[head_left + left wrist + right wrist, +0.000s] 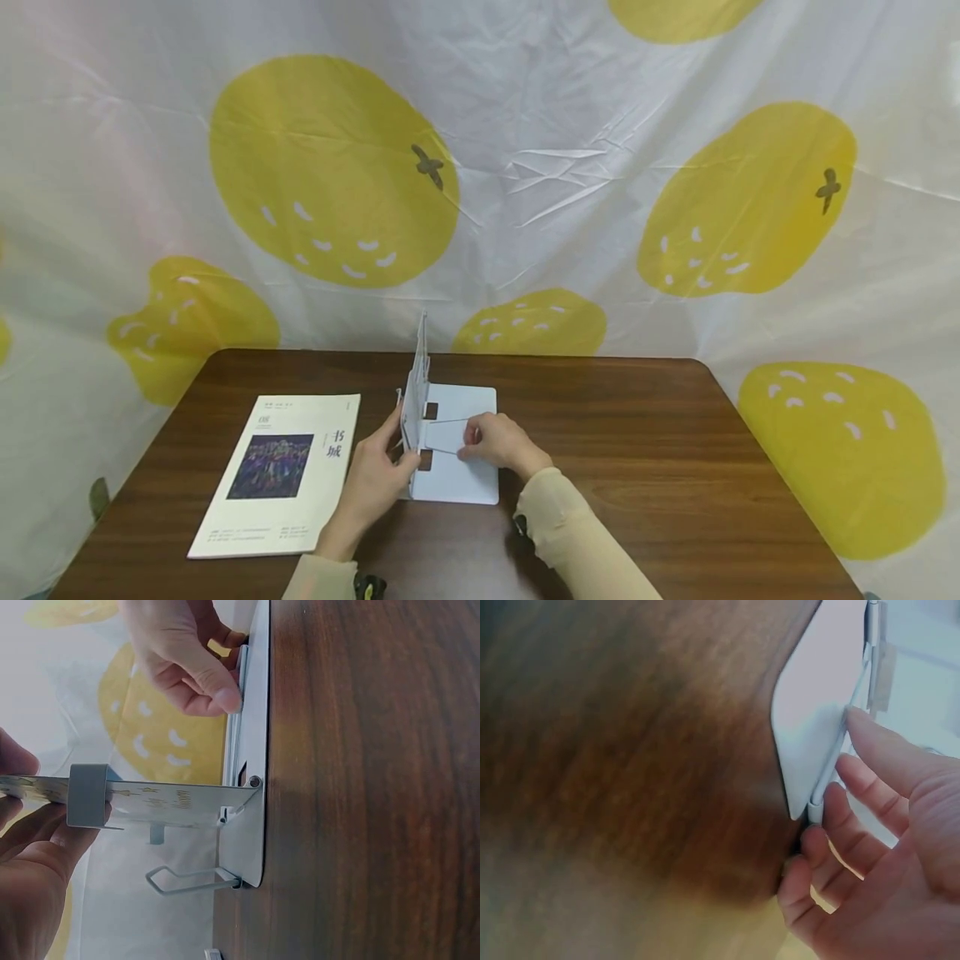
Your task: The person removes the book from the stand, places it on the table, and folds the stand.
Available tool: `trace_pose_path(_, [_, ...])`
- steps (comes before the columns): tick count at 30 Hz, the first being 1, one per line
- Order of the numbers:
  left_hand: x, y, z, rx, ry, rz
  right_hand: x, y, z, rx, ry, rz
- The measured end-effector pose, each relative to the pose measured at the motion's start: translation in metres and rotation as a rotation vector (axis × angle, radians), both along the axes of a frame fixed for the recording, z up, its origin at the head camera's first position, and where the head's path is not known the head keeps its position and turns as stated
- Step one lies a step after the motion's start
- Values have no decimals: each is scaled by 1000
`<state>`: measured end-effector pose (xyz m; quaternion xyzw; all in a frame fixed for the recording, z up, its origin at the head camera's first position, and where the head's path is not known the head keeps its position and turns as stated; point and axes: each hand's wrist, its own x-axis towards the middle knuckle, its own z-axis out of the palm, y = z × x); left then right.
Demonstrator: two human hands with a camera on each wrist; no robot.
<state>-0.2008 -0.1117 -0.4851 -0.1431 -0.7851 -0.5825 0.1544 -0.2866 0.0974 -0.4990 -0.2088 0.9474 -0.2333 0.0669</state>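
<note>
The stand rests just right of the book. My left hand grips its panel; my right hand pinches its wire. I would steady the panel, easing the wire evenly. The left wrist view shows the hinge pin; the head view does not.

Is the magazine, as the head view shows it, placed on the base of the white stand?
No, the magazine lies flat on the table, to the left of the white stand.
</note>
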Motion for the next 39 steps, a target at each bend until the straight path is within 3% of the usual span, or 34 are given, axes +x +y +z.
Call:
trace_pose_path(8, [1, 0, 1, -9, -18, 5, 2, 7, 17, -61, -37, 68])
trace_pose_path(14, [0, 1, 1, -8, -11, 3, 1, 9, 37, -134, -54, 45])
trace_pose_path(24, [0, 4, -2, 39, 8, -60, 4, 11, 80, -254, 48, 39])
trace_pose_path(31, [1, 13, 0, -27, 9, -58, 6, 2, 107, -360, 98, -35])
trace_pose_path(39, [1, 28, -3, -119, 90, -45, 5, -8, 124, -392, 136, -145])
